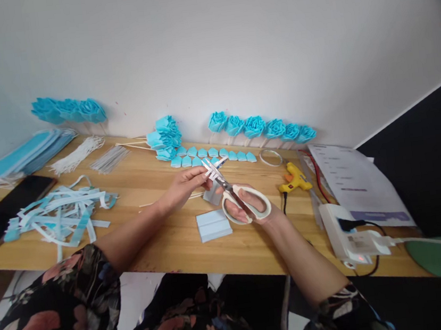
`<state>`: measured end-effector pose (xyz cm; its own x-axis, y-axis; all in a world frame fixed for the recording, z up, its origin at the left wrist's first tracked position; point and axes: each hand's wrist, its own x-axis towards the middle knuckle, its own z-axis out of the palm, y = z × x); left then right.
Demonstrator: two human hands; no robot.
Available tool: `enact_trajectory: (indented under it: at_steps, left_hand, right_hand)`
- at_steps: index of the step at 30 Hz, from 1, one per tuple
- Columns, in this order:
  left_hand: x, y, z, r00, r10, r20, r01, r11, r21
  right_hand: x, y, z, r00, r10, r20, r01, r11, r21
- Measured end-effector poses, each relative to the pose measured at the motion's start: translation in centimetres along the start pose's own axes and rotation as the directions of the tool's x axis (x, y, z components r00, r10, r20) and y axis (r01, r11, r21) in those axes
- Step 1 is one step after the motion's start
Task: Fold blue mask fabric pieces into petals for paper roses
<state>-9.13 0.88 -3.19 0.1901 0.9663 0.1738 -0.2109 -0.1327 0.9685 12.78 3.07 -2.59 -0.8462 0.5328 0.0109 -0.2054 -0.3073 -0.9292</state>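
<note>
My right hand [255, 203] grips a pair of scissors [226, 185] with cream handles, fingers through the loops. The blades stand apart, pointing away and to the left. Between the thumb and fingers of my left hand [185, 184] is a small pale piece [211, 173], right at the blades; its kind is hard to make out. A greyish piece [211, 195] lies partly hidden below the hands. Nearer me is a pale blue folded piece of fabric [214, 224]. Beyond the scissors, small blue folded petals [242, 156] lie in two rows.
Blue fabric roses [255, 126] stand along the wall, others [165, 138] lie mid-table. To the left are face masks [21, 152], cut strips [65, 211], wires [110, 158] and a phone [12, 209]. A yellow glue gun [295, 178], tape ring [271, 157] and power strip [339, 233] are right.
</note>
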Motion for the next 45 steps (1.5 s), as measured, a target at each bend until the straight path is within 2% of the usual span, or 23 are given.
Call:
enact_trajectory:
  at_steps: [5,11,16,18,20,23,26,33,37,41,45]
  left_hand:
    - [-0.1,-0.1,-0.2,1.0,0.02,-0.012,-0.02,0.999,0.048]
    - [-0.1,0.3,0.2,0.995,0.016,-0.095,-0.012,0.999,0.045]
    - [0.2,0.3,0.3,0.977,-0.121,-0.175,0.108,0.99,-0.086]
    - [0.4,0.1,0.2,0.973,-0.106,-0.206,0.082,0.989,-0.125]
    - [0.6,-0.1,0.0,0.973,-0.039,-0.226,0.007,0.99,-0.139]
    - [0.7,-0.1,-0.1,0.975,0.014,-0.221,-0.047,0.988,-0.145]
    - [0.7,0.2,0.0,0.975,0.003,-0.221,-0.039,0.987,-0.158]
    - [0.6,1.1,0.4,0.978,-0.024,-0.208,-0.021,0.978,-0.209]
    - [0.7,0.6,0.1,0.981,-0.025,-0.192,-0.02,0.974,-0.225]
    - [0.8,-0.2,-0.1,0.987,0.024,-0.156,-0.057,0.976,-0.21]
    - [0.7,-0.6,0.0,0.991,0.008,-0.132,-0.033,0.981,-0.19]
  right_hand:
    - [-0.2,-0.1,0.1,1.0,0.013,-0.024,-0.015,0.999,-0.05]
    - [-0.4,0.0,0.1,0.998,0.036,-0.043,-0.039,0.996,-0.082]
    - [-0.2,-0.2,1.0,0.982,0.189,-0.017,-0.188,0.952,-0.241]
    - [-0.2,-0.5,1.2,0.99,0.141,-0.021,-0.141,0.959,-0.245]
    - [-0.4,-0.9,1.0,0.998,0.036,-0.047,-0.045,0.973,-0.227]
    - [-0.8,-1.5,0.3,0.994,-0.088,-0.07,0.068,0.968,-0.242]
    - [-1.0,-1.6,-0.1,0.992,-0.12,-0.036,0.107,0.963,-0.249]
    - [-0.9,-1.2,0.1,0.999,-0.036,0.004,0.036,0.973,-0.23]
    - [-0.9,-1.2,0.0,0.999,0.027,0.024,-0.021,0.976,-0.215]
    - [-0.9,-1.1,0.0,0.997,0.033,0.063,-0.019,0.977,-0.212]
    - [-0.8,-0.9,0.0,0.997,0.031,0.064,-0.016,0.975,-0.224]
